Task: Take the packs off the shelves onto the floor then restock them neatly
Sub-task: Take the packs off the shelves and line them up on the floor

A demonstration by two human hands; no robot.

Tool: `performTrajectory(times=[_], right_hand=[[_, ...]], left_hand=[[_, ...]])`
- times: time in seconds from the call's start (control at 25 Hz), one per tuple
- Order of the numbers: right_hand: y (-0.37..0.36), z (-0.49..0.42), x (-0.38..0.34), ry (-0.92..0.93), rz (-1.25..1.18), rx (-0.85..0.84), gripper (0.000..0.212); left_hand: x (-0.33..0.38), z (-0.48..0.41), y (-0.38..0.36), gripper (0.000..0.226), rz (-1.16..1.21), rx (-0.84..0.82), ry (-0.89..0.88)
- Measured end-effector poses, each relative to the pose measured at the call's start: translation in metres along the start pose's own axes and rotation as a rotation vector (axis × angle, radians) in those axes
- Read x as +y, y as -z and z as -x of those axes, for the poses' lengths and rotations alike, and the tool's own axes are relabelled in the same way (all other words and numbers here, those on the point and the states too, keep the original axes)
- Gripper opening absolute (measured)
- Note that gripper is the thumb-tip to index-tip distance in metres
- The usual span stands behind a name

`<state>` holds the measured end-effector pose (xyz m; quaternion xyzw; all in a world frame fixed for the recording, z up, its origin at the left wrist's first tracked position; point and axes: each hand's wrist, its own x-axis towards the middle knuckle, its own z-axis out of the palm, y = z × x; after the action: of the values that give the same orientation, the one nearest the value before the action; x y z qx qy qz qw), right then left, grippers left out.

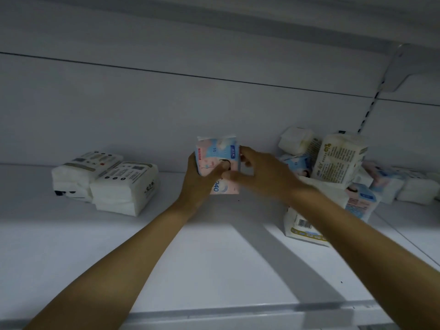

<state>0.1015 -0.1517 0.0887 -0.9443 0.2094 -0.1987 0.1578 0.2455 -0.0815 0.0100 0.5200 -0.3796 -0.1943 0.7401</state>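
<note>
Two bare forearms reach forward onto a white shelf (214,263) in dim light, seen from the person's own viewpoint. The hands meet at the middle of the shelf, close to the pale back panel (166,110), and grasp one pink and blue pack (215,152) between them.

The left hand (198,179) wraps round the pack's left side, with its thumb laid across the printed front. The right hand (259,173) takes the pack's right edge, with its fingers curled behind and its thumb on the front. The pack stands roughly upright. Whether its lower end rests on the shelf or is lifted just clear cannot be told. The digits "240" show in blue near that lower end.

To the left, well apart from the hands, a pair of white packs (123,186) lies flat, side by side and touching, with small dark print on top.

To the right is a loose heap. A tall cream pack (338,158) leans at a tilt and a small white pack (295,139) sits high behind it. A blue and pink pack (362,198) lies lower down. A barcode pack (302,231) lies at the front, partly hidden by the right forearm. More white packs (415,188) lie further right.

At the top right, a shelf bracket (404,67) meets a slotted upright strip (366,113).
</note>
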Motion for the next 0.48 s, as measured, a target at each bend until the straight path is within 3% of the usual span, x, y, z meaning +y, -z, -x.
performTrajectory(times=[0.12,0.28,0.4,0.48], right_hand=[[0.040,-0.005,0.015,-0.101,0.391,0.059,0.060],[0.050,-0.006,0.043,-0.277,0.787,-0.125,0.054],[0.037,-0.005,0.043,-0.179,0.868,-0.097,0.058],[0.033,-0.005,0.035,-0.035,0.710,-0.113,0.071]], left_hand=[[0.001,0.009,-0.002,0.060,-0.158,0.069,-0.023],[-0.005,0.019,-0.007,0.064,-0.285,-0.038,-0.025],[-0.003,0.025,-0.011,0.067,-0.354,-0.113,-0.011],[0.001,0.024,-0.011,0.062,-0.254,-0.106,0.021]])
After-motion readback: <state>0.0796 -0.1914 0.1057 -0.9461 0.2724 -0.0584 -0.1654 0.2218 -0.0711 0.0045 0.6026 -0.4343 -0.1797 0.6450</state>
